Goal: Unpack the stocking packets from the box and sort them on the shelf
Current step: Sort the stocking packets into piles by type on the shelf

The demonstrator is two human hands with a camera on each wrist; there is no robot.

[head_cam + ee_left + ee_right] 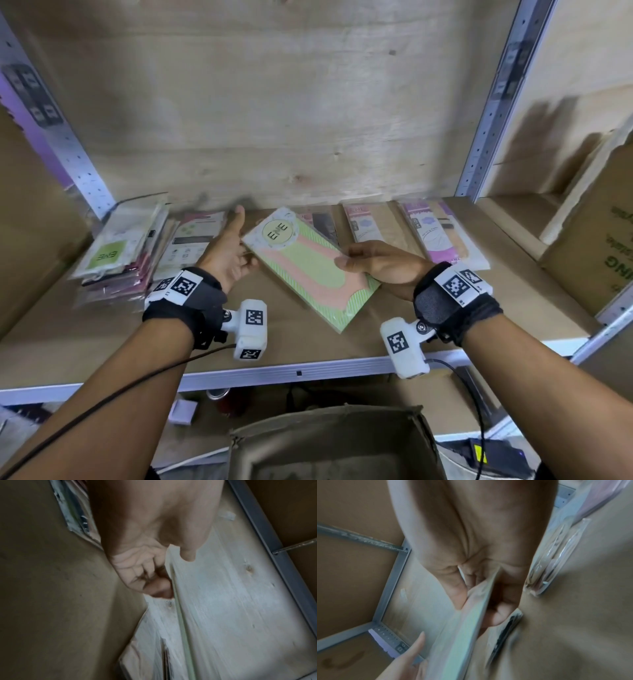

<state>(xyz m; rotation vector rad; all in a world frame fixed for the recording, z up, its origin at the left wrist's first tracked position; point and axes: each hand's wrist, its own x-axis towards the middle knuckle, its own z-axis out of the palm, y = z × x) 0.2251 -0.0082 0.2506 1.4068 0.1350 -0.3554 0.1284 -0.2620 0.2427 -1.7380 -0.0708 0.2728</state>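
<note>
A green and pink striped stocking packet (pixel 305 270) marked ENE hangs slanted just above the wooden shelf (pixel 102 342). My right hand (pixel 359 260) grips its right edge, thumb on top and fingers underneath; the right wrist view shows the packet (pixel 467 628) edge-on in that grip. My left hand (pixel 245 240) is at the packet's left edge with curled fingers against it and the thumb raised. In the left wrist view the packet's thin edge (pixel 178 608) runs between the thumb and the curled fingers (pixel 154 585). The open cardboard box (pixel 325 438) sits below the shelf front.
Sorted packets lie along the back of the shelf: a tall stack (pixel 113 253) at the left, a white and pink pile (pixel 191 240), a dark packet (pixel 322 222), a beige one (pixel 373 226) and a purple one (pixel 435 233). A large carton (pixel 592 240) stands on the right.
</note>
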